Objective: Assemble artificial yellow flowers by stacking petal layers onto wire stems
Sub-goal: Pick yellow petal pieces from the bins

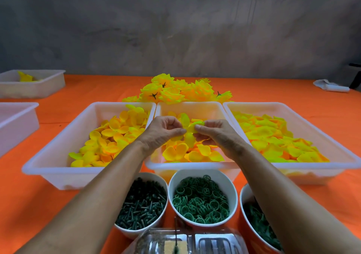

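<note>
Head view: both hands (192, 133) pinch a yellow petal layer (190, 130), its centre hidden.

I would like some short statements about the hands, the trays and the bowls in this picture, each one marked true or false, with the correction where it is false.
1. Both hands hold a yellow petal piece above the middle tray. True: the left hand and the right hand pinch it between them.
2. The middle bowl holds yellow petals. False: it holds green rings.
3. Finished yellow flowers lie in a pile behind the trays. True.
4. The cloth on the table is blue. False: it is orange.
5. The left bowl holds dark green pegs. True.
</note>
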Action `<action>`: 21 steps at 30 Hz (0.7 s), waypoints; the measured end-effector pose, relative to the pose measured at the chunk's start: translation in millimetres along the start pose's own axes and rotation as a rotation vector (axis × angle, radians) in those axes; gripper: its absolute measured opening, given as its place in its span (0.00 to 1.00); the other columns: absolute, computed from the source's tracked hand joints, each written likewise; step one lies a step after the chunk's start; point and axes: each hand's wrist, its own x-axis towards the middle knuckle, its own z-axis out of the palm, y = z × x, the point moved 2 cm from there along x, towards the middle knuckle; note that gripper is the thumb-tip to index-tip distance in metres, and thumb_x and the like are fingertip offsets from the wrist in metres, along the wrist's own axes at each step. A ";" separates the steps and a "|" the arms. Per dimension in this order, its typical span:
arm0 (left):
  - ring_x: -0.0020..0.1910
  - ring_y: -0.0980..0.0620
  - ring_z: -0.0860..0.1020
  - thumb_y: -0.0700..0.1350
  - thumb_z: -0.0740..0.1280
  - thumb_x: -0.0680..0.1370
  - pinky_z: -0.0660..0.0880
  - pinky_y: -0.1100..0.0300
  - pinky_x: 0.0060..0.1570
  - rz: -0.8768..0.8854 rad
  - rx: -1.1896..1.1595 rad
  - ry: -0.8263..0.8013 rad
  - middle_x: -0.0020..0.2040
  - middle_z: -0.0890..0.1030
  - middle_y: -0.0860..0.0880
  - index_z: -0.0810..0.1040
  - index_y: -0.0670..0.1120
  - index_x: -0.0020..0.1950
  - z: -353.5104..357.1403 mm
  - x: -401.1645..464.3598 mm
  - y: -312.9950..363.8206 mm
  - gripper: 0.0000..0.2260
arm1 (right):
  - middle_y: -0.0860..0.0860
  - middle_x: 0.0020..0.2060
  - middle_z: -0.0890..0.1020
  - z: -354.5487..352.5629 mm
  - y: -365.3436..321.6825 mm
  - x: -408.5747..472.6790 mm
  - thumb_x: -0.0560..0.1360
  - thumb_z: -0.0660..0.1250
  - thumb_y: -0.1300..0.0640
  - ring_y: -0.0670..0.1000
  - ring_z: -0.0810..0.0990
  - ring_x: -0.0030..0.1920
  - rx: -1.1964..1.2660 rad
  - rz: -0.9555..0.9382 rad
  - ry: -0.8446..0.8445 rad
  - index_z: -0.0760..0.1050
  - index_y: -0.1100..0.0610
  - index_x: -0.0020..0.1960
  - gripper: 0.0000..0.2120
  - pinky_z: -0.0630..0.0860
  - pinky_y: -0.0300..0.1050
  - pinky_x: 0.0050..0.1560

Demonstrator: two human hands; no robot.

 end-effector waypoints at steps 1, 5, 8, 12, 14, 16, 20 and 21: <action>0.32 0.59 0.79 0.38 0.70 0.74 0.73 0.69 0.35 -0.005 0.010 0.009 0.33 0.80 0.52 0.78 0.43 0.40 0.3 0.4 -0.4 0.04 | 0.48 0.32 0.84 0.3 -0.4 -0.5 0.74 0.69 0.54 0.43 0.81 0.33 -0.003 0.005 0.008 0.80 0.57 0.44 0.06 0.75 0.35 0.35; 0.34 0.59 0.75 0.43 0.66 0.78 0.70 0.72 0.36 -0.019 0.093 0.044 0.35 0.79 0.50 0.78 0.45 0.40 -0.2 2.1 -2.1 0.07 | 0.50 0.31 0.81 -4.6 -4.4 -1.1 0.74 0.69 0.62 0.42 0.78 0.29 0.049 -0.025 0.200 0.77 0.57 0.40 0.04 0.73 0.38 0.33; 0.43 0.57 0.80 0.40 0.66 0.78 0.74 0.66 0.46 -0.048 0.170 0.069 0.42 0.83 0.48 0.79 0.47 0.45 -1.6 3.8 -6.9 0.04 | 0.52 0.32 0.78 -14.9 -13.0 -4.3 0.72 0.68 0.68 0.46 0.76 0.29 0.049 -0.108 0.342 0.75 0.57 0.41 0.07 0.70 0.32 0.27; 0.49 0.50 0.79 0.35 0.63 0.78 0.74 0.55 0.50 -0.074 0.207 0.162 0.46 0.82 0.45 0.78 0.45 0.50 -4.4 5.2 -8.1 0.07 | 0.53 0.32 0.76 -25.3 -26.5 -7.1 0.71 0.67 0.71 0.47 0.72 0.31 -0.140 -0.143 0.342 0.75 0.56 0.39 0.11 0.68 0.33 0.28; 0.46 0.51 0.78 0.32 0.60 0.78 0.75 0.57 0.45 -0.072 0.208 0.212 0.45 0.81 0.45 0.77 0.45 0.50 -5.5 5.0 -6.5 0.10 | 0.54 0.32 0.77 -27.5 -30.8 -8.3 0.71 0.67 0.71 0.48 0.73 0.31 -0.263 -0.133 0.309 0.77 0.57 0.39 0.10 0.70 0.35 0.31; 0.44 0.52 0.77 0.31 0.58 0.78 0.74 0.60 0.41 -0.074 0.223 0.234 0.45 0.80 0.46 0.77 0.44 0.50 -5.7 5.1 -5.7 0.12 | 0.55 0.32 0.78 -28.4 -32.0 -9.8 0.70 0.67 0.71 0.49 0.74 0.30 -0.438 -0.103 0.291 0.80 0.59 0.42 0.08 0.71 0.38 0.32; 0.44 0.51 0.77 0.31 0.57 0.78 0.74 0.59 0.41 -0.081 0.244 0.238 0.45 0.81 0.45 0.77 0.45 0.50 -5.7 4.6 -6.7 0.12 | 0.56 0.34 0.80 -29.6 -26.1 -13.0 0.69 0.68 0.72 0.50 0.76 0.30 -0.409 -0.036 0.285 0.80 0.65 0.49 0.10 0.72 0.37 0.30; 0.44 0.50 0.77 0.31 0.57 0.78 0.74 0.57 0.43 -0.079 0.256 0.234 0.44 0.81 0.44 0.77 0.44 0.50 -5.8 4.5 -7.3 0.12 | 0.57 0.35 0.80 -30.5 -24.2 -13.3 0.69 0.69 0.72 0.52 0.76 0.31 -0.395 -0.019 0.279 0.80 0.66 0.49 0.10 0.72 0.39 0.30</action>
